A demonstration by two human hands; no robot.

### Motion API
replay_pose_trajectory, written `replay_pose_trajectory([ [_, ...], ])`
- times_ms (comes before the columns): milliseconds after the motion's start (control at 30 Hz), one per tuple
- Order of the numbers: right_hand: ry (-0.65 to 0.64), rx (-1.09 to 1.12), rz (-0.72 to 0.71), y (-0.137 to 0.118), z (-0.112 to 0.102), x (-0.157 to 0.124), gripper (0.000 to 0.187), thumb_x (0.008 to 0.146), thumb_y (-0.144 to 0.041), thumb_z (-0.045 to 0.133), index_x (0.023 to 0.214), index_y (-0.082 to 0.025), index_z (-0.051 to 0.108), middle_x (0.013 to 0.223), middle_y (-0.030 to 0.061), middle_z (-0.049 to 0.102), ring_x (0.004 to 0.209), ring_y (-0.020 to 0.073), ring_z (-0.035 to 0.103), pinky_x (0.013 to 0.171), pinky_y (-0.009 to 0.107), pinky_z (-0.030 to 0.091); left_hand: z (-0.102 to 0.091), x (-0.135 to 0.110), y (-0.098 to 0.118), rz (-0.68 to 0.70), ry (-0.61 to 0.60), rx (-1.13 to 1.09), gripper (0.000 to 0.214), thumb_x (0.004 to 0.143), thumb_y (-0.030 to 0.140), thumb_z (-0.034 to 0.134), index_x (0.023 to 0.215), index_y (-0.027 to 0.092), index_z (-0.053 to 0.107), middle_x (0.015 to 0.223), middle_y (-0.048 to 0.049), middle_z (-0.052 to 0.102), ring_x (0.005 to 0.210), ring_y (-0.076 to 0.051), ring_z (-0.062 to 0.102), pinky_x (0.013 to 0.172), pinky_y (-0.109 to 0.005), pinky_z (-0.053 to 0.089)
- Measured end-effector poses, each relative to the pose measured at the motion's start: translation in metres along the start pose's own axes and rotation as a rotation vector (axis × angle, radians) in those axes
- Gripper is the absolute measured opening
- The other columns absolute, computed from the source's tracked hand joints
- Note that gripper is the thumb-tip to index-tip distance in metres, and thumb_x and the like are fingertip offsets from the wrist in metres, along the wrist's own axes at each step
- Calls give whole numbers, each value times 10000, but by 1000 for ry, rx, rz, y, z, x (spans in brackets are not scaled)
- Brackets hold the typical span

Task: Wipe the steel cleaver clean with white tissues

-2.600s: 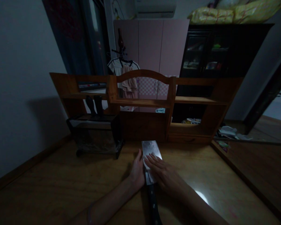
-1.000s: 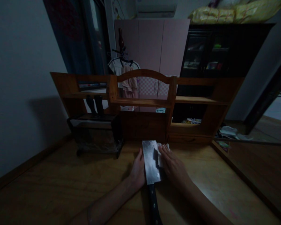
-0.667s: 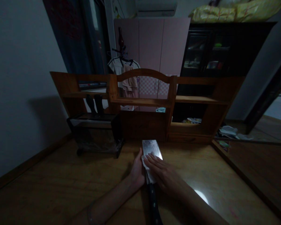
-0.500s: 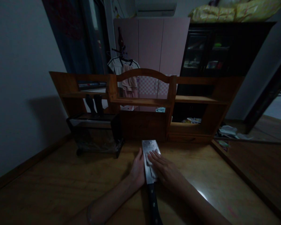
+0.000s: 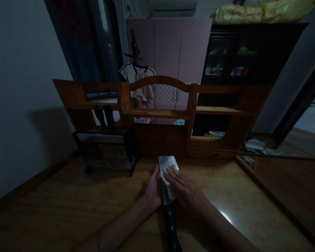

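A cleaver lies flat on the wooden table (image 5: 68,210), its steel blade (image 5: 167,163) pointing away from me and its black handle (image 5: 171,227) toward me. My left hand (image 5: 152,190) rests along the blade's left edge with the fingers together and stretched out. My right hand (image 5: 185,190) lies flat on the blade, fingers extended, pressing a white tissue (image 5: 169,187) onto the steel. Most of the tissue is hidden under the fingers.
A wooden shelf unit (image 5: 160,115) stands along the table's far edge. A dark knife rack (image 5: 105,147) with two handles sticking up sits at its left. Papers (image 5: 257,147) lie at the right. Pink wardrobes and a dark cabinet stand behind.
My right hand has been rubbing the tissue back and forth over the blade; a second ago it was off to the blade's right, now it lies across it. The left hand stayed put.
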State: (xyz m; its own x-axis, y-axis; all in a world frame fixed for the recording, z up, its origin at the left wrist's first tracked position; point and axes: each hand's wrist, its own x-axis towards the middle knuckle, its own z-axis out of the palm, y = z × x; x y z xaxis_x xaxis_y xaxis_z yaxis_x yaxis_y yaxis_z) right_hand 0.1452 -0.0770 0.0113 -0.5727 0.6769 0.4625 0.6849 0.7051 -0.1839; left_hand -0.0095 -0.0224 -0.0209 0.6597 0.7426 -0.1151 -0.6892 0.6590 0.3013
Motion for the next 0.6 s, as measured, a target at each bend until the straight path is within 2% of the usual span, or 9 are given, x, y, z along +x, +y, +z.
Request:
replay_pose_trajectory([
  [67,-39,16,-23,-6,0,2,552,980,-161,354,1507,-254,219,1535,36,303,1426,210,239,1162,451,304,-4,0,1,-29,37,5,568,884,602,500,1034,79,663,932,-145,712,947,-281,673,985,-411,426],
  [133,-66,13,-5,-4,4,1,542,981,-166,358,1503,-248,235,1526,42,324,1421,206,250,1161,440,308,-7,1,1,-30,35,31,564,887,604,492,1033,84,658,916,-142,711,934,-282,676,975,-421,431],
  [333,-49,2,62,16,11,-4,522,981,-185,373,1491,-240,279,1517,64,341,1408,213,280,1150,446,320,-2,1,0,28,-64,56,578,942,554,408,1292,113,544,1161,-166,654,1100,-305,613,1008,-450,397],
  [500,-2,-51,120,28,20,-7,553,948,-138,377,1490,-202,286,1514,93,341,1409,233,275,1136,471,339,8,-1,-1,59,-72,42,575,962,519,378,1357,118,492,1251,-168,612,1163,-312,573,1029,-451,376],
  [600,45,-112,219,35,27,-10,588,900,-80,391,1478,-164,319,1502,120,359,1406,254,286,1131,493,343,9,-1,-2,56,-90,46,583,965,514,376,1371,108,480,1284,-164,595,1202,-302,547,1046,-424,364],
])
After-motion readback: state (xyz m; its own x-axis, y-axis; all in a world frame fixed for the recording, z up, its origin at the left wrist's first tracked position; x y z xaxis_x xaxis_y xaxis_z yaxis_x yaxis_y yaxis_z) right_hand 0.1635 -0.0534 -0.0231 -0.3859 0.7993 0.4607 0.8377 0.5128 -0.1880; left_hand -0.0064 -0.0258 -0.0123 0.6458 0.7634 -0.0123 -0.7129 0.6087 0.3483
